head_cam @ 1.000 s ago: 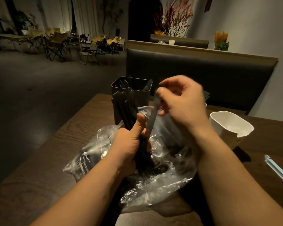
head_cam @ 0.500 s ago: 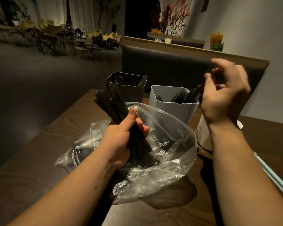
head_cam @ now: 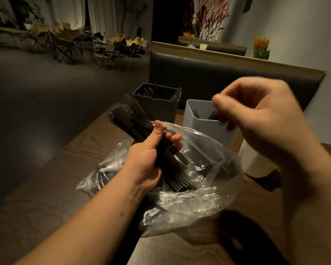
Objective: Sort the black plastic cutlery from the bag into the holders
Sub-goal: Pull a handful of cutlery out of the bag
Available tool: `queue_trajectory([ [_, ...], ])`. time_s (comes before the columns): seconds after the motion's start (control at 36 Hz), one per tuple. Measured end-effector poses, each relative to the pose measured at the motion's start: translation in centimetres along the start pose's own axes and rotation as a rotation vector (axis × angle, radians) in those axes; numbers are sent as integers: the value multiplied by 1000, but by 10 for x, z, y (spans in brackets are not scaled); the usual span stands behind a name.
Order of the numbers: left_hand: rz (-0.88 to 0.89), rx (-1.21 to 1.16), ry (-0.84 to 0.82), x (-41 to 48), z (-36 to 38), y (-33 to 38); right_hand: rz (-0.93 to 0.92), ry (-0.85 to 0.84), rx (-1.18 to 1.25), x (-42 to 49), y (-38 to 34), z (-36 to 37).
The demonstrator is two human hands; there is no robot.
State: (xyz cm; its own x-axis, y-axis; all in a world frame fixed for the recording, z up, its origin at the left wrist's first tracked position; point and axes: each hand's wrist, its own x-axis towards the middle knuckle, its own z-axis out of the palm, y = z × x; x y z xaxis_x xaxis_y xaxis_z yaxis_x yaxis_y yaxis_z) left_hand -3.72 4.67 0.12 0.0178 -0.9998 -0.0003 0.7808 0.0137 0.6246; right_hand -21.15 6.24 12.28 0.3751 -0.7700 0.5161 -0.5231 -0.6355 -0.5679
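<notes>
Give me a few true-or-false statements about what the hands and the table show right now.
1. The left hand grips a bundle of black cutlery. True.
2. The dark holder is empty. False: black cutlery tips stick up out of it.
3. The clear plastic bag lies on the wooden table. True.
4. The grey holder stands to the left of the dark holder. False: it stands to its right, closer to the person.
</notes>
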Motion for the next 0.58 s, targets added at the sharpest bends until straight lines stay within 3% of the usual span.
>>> queue_trajectory([
  [0.06, -15, 45, 26, -1, -1, 0, -4, -290, 182, -7, -21, 9],
  [0.11, -53, 107, 54, -2, -1, 1, 48, -368, 132, -8, -17, 30],
  [0.22, -64, 172, 114, -6, -1, 3, 159, -260, -264, -2, 15, 73],
  [0.28, -61, 189, 139, -6, -1, 4, 184, -226, -270, -1, 25, 83],
  [0.44, -5, 277, 124, -9, 3, 4, 193, 19, 138, 8, 33, 84],
  [0.58, 1, 362, 86, -13, 6, 0, 345, -13, 418, 11, 34, 87],
])
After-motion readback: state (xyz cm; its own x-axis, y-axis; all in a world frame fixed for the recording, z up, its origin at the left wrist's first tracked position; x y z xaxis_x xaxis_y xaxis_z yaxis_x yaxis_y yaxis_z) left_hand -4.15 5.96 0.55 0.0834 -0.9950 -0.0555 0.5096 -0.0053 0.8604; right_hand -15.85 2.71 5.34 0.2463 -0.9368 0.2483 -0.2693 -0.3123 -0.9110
